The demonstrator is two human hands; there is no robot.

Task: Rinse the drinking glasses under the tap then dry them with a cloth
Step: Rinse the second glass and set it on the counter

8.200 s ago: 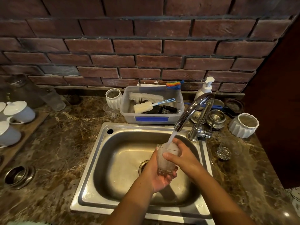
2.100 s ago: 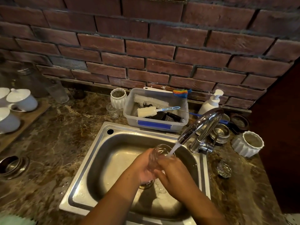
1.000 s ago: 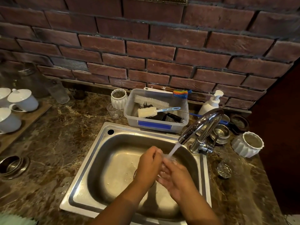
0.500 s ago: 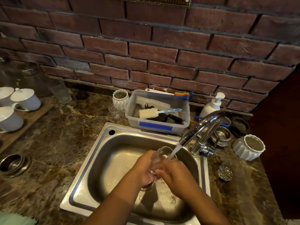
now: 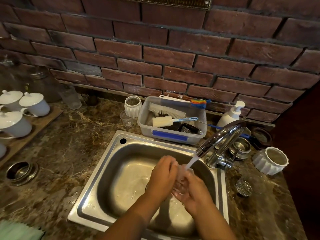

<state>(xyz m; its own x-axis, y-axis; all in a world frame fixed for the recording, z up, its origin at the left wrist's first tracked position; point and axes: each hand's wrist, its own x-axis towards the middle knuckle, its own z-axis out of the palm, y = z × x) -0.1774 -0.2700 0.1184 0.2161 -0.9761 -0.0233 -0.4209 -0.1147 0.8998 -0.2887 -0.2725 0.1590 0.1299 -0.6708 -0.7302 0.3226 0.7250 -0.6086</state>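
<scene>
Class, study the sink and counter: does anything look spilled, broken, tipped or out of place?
Nothing stands out. Water from the tap falls into the sink over the glass held by the left hand and right hand.

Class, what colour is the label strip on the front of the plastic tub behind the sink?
Blue label strip, clearest in the head view.

The marble counter (image 5: 72,153) carries a plastic tub (image 5: 173,134) and soap bottle (image 5: 228,116) by the wall. A cut glass (image 5: 244,188) stands at right.
</scene>
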